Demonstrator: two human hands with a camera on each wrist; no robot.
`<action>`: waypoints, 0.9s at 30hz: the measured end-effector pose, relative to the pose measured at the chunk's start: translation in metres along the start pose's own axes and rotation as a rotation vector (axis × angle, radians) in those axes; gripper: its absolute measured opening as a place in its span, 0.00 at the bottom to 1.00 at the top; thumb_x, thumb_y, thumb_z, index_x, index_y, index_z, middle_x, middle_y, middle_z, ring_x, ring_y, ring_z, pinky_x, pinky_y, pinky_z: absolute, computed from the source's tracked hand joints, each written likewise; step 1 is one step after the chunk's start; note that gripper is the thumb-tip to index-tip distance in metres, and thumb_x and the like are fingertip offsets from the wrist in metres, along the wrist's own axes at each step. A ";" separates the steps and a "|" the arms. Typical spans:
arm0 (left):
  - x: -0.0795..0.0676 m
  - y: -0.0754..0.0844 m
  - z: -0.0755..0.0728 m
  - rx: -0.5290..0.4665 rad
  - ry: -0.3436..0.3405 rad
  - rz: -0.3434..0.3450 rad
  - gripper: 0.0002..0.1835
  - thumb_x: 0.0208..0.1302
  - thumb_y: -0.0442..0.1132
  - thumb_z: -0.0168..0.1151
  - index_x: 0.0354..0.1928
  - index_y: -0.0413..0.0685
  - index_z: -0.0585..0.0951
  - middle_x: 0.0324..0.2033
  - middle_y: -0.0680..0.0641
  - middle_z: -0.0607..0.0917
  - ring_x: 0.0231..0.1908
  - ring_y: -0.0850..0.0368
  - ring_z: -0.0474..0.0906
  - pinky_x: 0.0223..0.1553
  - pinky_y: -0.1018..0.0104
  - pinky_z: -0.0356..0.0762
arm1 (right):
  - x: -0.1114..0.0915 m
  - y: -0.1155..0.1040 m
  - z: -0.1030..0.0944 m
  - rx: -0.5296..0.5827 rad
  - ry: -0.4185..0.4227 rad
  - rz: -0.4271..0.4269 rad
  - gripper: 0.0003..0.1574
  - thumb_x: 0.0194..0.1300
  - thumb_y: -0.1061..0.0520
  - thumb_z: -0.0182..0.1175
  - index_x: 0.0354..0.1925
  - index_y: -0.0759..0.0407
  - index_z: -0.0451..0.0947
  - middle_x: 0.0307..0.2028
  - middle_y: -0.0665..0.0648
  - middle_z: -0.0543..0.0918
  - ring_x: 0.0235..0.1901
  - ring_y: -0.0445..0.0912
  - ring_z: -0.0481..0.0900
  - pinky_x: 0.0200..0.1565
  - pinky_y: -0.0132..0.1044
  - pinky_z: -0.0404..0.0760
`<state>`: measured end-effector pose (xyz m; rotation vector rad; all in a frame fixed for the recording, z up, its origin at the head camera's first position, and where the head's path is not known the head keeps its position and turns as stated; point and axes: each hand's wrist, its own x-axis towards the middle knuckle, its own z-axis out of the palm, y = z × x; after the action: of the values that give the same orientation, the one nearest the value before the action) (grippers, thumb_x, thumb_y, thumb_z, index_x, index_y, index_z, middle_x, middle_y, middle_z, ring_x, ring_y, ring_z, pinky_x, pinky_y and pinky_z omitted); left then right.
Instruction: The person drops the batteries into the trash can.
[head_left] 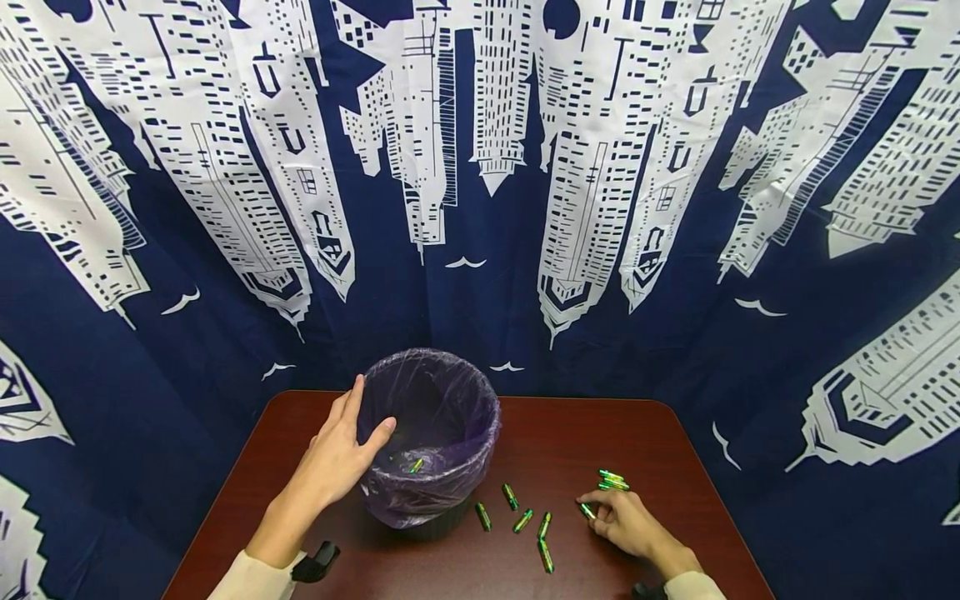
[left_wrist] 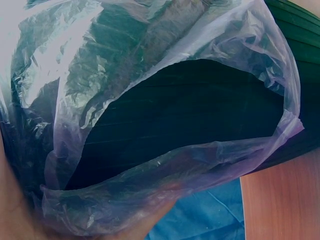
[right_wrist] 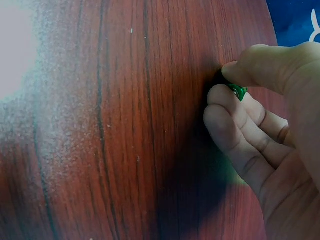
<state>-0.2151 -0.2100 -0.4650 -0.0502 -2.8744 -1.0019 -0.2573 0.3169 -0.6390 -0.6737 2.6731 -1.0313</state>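
Observation:
My left hand [head_left: 337,454] lies against the left side of a trash bin [head_left: 427,527] lined with a thin purple plastic bag [head_left: 468,467]. Its fingers look straight along the rim, and the thumb reaches over the opening. One green-and-yellow battery [head_left: 417,466] shows inside on the liner. Over the right part of the table, my right hand [head_left: 626,523] pinches a green battery [right_wrist: 239,92] between thumb and fingertips; most of it is hidden by the fingers in the right wrist view. Just beyond that hand lies a small group of batteries [head_left: 613,483].
Several loose batteries [head_left: 522,521] are scattered between the bin and my right hand on the reddish-brown table [head_left: 585,425]. Behind the table's far edge hangs a dark blue curtain [head_left: 480,317] with white buildings printed on it.

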 end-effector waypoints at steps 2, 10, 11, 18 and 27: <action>0.000 0.000 0.000 0.003 0.001 0.000 0.57 0.86 0.72 0.57 0.98 0.52 0.41 0.92 0.30 0.57 0.82 0.19 0.73 0.80 0.15 0.69 | -0.001 0.002 0.001 0.017 0.009 0.013 0.25 0.73 0.69 0.73 0.66 0.63 0.90 0.33 0.48 0.86 0.24 0.31 0.77 0.27 0.30 0.79; 0.001 -0.001 0.000 -0.002 0.003 0.006 0.57 0.86 0.70 0.58 0.98 0.51 0.42 0.92 0.29 0.57 0.83 0.19 0.71 0.81 0.16 0.68 | -0.002 0.000 0.003 0.067 0.057 0.066 0.24 0.74 0.69 0.73 0.66 0.63 0.89 0.37 0.53 0.82 0.25 0.33 0.77 0.28 0.29 0.79; 0.001 -0.001 0.001 -0.001 0.003 0.006 0.57 0.86 0.69 0.58 0.98 0.51 0.42 0.92 0.29 0.57 0.83 0.19 0.71 0.81 0.16 0.68 | -0.001 0.000 0.003 0.074 0.064 0.075 0.24 0.74 0.69 0.73 0.66 0.63 0.89 0.39 0.54 0.83 0.26 0.33 0.78 0.29 0.30 0.79; 0.000 -0.001 0.001 -0.008 -0.001 0.007 0.57 0.86 0.69 0.58 0.98 0.50 0.42 0.92 0.29 0.56 0.85 0.20 0.70 0.82 0.16 0.67 | 0.001 -0.008 -0.002 0.085 0.110 0.075 0.25 0.74 0.68 0.75 0.67 0.63 0.87 0.44 0.56 0.88 0.29 0.36 0.83 0.32 0.31 0.83; -0.001 -0.001 0.001 -0.011 0.003 0.015 0.57 0.87 0.68 0.59 0.98 0.49 0.42 0.92 0.29 0.56 0.85 0.20 0.69 0.82 0.17 0.67 | 0.007 -0.029 -0.011 0.093 0.190 -0.039 0.31 0.76 0.69 0.71 0.74 0.64 0.83 0.45 0.63 0.94 0.34 0.45 0.94 0.34 0.31 0.86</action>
<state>-0.2145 -0.2101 -0.4661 -0.0707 -2.8623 -1.0140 -0.2571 0.3013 -0.6114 -0.6422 2.7592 -1.2810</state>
